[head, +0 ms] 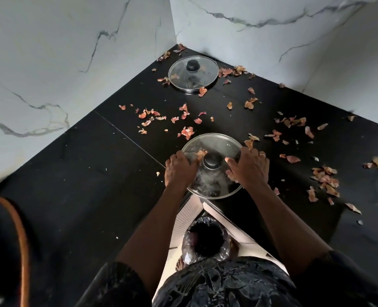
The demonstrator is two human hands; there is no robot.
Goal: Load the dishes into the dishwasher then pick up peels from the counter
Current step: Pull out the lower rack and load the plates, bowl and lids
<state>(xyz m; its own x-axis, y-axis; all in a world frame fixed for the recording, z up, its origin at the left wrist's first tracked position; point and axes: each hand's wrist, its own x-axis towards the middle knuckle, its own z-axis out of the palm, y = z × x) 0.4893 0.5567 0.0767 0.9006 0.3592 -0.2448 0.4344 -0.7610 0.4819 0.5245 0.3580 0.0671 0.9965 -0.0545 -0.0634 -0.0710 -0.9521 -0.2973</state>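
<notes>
While tight on near lid [217,145], grip of L hand [180,168], R hand [249,168]; peels [325,180] round, 2nd lid [194,79] behind.

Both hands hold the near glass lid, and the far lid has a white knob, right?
No. In the head view the knob on the far lid is black, not white. Left hand and right hand do hold the near glass lid.
</notes>
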